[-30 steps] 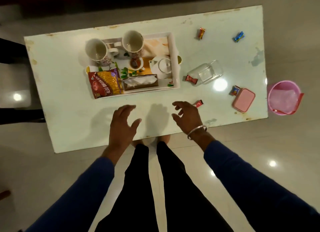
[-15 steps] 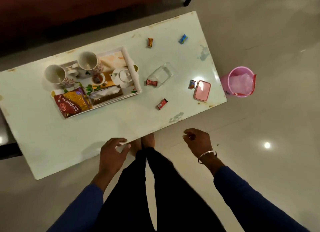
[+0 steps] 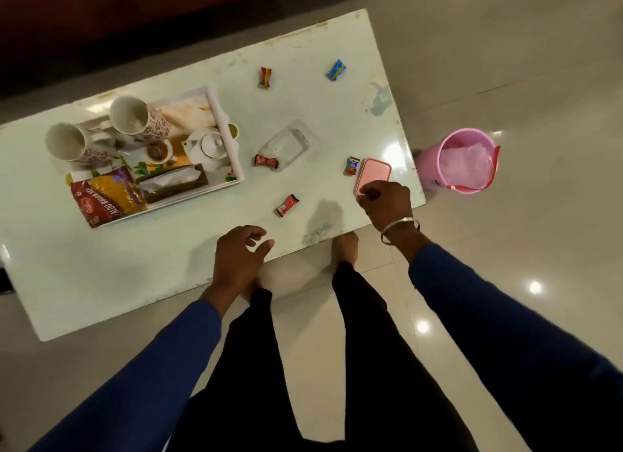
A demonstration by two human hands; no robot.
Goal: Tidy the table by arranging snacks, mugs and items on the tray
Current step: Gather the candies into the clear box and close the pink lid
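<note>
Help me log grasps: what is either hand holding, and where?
Left hand holds nothing. Right hand is curled at the pink lid's near edge; an actual grip cannot be told.

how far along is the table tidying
Done: two mugs, the snack packet and tissue box sit on the tray. In hand: the right hand reaches the pink box. Left: five loose candies and the clear container.

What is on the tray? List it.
On the tray: two mugs, a white teapot, a tissue box and a snack packet. They cover much of its printed base.
</note>
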